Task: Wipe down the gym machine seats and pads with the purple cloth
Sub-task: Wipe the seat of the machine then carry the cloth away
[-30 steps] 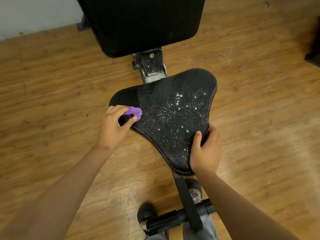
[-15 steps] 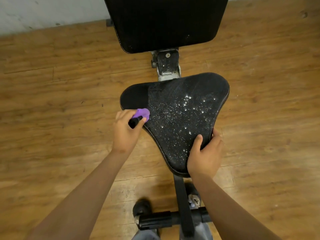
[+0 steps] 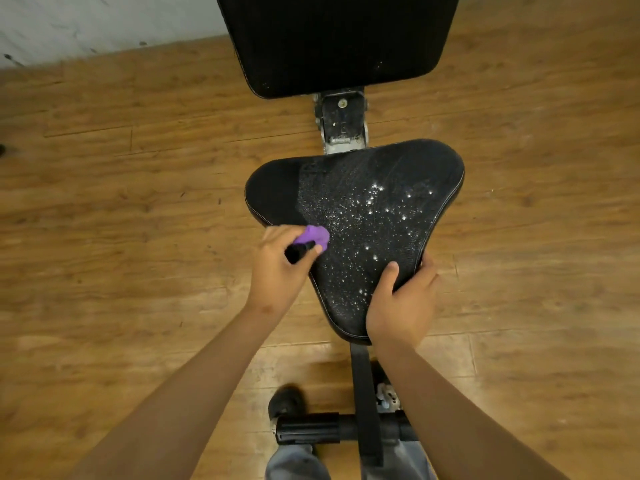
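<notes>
A black triangular gym seat (image 3: 363, 209) stands in the middle of the view, speckled with shining droplets over its centre and right part; its left corner looks dry and dark. My left hand (image 3: 280, 268) grips a bunched purple cloth (image 3: 313, 235) together with something black, pressed at the seat's left edge. My right hand (image 3: 401, 306) grips the seat's narrow near end, thumb on top and fingers wrapped round the right edge. Behind the seat rises the black back pad (image 3: 339, 39).
A metal bracket (image 3: 343, 123) joins seat and back pad. The black frame post (image 3: 363, 393) and a foam roller bar (image 3: 318, 433) lie below the seat, by my shoes and trouser legs. Wooden floor surrounds the machine; a pale wall (image 3: 86, 26) is at the upper left.
The view has shifted so the seat sits further right in the frame. Both hands keep their hold; the cloth stays at the seat's left edge, a little nearer the droplets.
</notes>
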A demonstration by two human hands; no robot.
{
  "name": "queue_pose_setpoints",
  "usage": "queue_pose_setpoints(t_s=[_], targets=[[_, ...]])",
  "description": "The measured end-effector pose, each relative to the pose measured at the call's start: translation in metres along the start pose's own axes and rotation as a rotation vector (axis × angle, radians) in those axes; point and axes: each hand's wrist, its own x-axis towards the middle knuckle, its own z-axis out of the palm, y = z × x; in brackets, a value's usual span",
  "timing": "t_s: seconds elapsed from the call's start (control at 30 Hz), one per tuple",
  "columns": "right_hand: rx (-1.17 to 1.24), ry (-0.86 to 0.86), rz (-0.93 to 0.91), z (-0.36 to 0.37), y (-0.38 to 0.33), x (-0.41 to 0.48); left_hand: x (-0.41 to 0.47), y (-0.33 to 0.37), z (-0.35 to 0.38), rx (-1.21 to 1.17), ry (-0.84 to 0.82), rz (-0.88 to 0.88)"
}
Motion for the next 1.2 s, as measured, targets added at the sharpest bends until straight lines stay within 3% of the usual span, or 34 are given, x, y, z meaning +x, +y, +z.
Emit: queue_pose_setpoints(t_s=[0.13, 0.27, 0.37, 0.47, 0.63, 0.73, 1.0, 1.2], targets=[[0.004, -0.020, 0.000, -0.002, -0.001, -0.001, 0.000, -0.001, -0.011, 0.022, -0.096, 0.055], [0.010, -0.027, -0.012, -0.003, 0.001, -0.001, 0.054, -0.024, -0.029, 0.170, 0.097, -0.147], [0.009, -0.028, -0.011, -0.002, 0.001, -0.001, 0.075, -0.024, -0.035, 0.177, 0.103, -0.221], [0.022, -0.033, -0.012, -0.002, 0.001, -0.002, 0.056, -0.008, -0.025, 0.186, 0.092, -0.178], [0.022, -0.037, 0.006, -0.003, 0.000, -0.002, -0.008, 0.025, 0.009, 0.105, -0.052, 0.046], [0.002, -0.037, 0.013, -0.003, -0.001, -0.002, 0.002, 0.020, 0.007, 0.136, -0.101, 0.114], [-0.002, -0.005, 0.012, -0.002, -0.001, -0.005, 0.116, -0.023, -0.008, 0.269, -0.012, 0.026], [-0.003, 0.061, 0.049, 0.000, -0.005, -0.007, 0.159, -0.040, -0.009, 0.216, -0.098, 0.005]])
